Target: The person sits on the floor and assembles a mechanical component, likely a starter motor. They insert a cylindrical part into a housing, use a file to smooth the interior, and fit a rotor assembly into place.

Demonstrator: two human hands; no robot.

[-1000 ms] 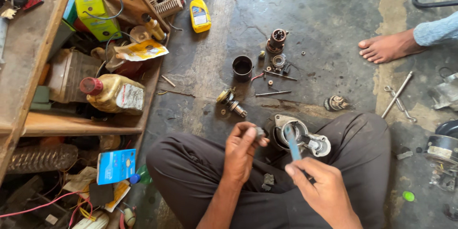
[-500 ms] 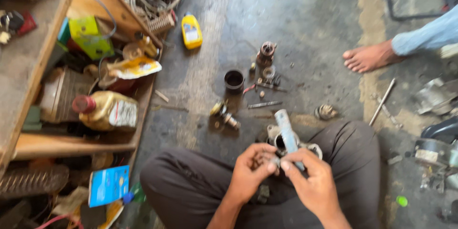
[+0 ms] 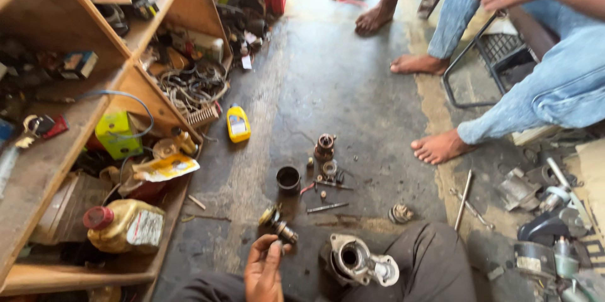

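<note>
My left hand [image 3: 263,270] shows at the bottom edge, its back to the camera. The fingers stretch forward, and their tips are at a small geared metal part [image 3: 277,223] that lies on the dark floor. I see nothing gripped in the hand. To its right a grey metal housing [image 3: 356,261] with a round bore rests against my dark trouser leg [image 3: 428,258]. My right hand is out of view. Ahead on the floor lie a black cup-shaped sleeve [image 3: 288,179], a stack of small round parts [image 3: 325,151] and loose bolts [image 3: 328,207].
A wooden shelf unit [image 3: 94,113] at left holds wires, boxes and an oil jug [image 3: 123,226]. A yellow bottle [image 3: 238,124] lies on the floor. At right another person in blue jeans [image 3: 554,88] sits with bare feet [image 3: 438,146]; more feet [image 3: 375,20] stand behind. Metal parts [image 3: 542,214] are piled at right.
The view has tilted up and forward. Both hands were on the housing with a blue-handled tool; now the housing rests alone, the left hand reaches to the geared part, and the right hand has dropped from view.
</note>
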